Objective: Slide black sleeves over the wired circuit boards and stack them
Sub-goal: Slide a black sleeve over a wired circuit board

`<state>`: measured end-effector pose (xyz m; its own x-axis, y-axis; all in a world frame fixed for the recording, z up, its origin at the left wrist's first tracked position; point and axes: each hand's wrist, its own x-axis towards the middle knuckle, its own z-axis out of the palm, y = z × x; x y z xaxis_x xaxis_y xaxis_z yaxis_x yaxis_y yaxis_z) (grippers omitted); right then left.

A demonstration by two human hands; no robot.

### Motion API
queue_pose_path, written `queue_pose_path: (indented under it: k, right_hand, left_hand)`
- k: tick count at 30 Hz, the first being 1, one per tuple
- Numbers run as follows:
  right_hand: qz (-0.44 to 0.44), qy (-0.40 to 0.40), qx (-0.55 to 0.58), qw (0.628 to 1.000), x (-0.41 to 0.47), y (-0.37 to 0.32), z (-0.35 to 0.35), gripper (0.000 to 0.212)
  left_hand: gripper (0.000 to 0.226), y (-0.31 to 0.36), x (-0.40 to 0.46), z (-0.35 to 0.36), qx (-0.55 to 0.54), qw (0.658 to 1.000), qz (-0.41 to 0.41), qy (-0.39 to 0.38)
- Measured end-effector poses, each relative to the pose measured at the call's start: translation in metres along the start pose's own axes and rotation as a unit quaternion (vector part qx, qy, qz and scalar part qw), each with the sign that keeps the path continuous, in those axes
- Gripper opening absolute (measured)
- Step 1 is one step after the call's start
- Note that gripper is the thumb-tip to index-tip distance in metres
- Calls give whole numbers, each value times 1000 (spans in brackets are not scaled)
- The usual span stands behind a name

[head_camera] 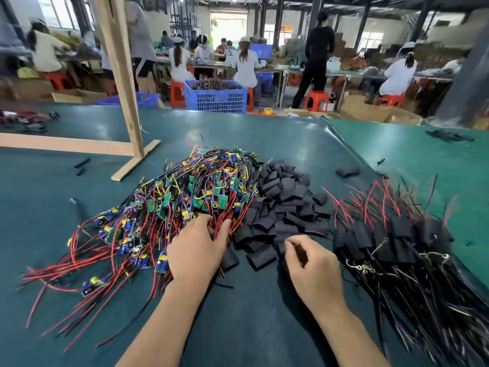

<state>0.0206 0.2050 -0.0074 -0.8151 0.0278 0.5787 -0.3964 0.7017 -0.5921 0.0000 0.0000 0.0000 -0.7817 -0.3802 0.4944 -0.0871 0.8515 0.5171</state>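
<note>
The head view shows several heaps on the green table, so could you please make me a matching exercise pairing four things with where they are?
Things:
1. bare wired boards
2. empty black sleeves
3. sleeved boards
4. blue crate

Places:
A. beyond the table's far edge
B. heap on the right
C. middle heap, at the right hand
D. heap on the left, under the left hand

Pairs: 1-D, 2-C, 3-B, 4-A
</note>
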Motion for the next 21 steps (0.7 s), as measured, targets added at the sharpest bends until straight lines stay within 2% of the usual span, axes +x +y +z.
queue_pose_path:
  k: [4,10,14,16,19,21]
  right_hand:
    - [-10,-5,-17,1000,2,1,0,10]
    - [-6,20,-4,1000,5,2,-1,10]
    - [94,85,38,991,15,12,-14,8]
    - [142,60,32,988,18,23,-22,10]
    - [149,2,-16,989,17,36,-30,16]
    - [151,-8,-31,988,17,39,-34,18]
  left_hand:
    - [38,-2,11,8,-9,1000,-17,13]
    - [6,-6,10,15,-19,999,-19,37]
    - [10,-3,7,15,-17,999,-20,32]
    - [16,-2,7,15,-14,999,-11,48]
    - [25,-3,6,17,1,1000,10,27]
    - [27,-5,6,16,12,1000,15,7]
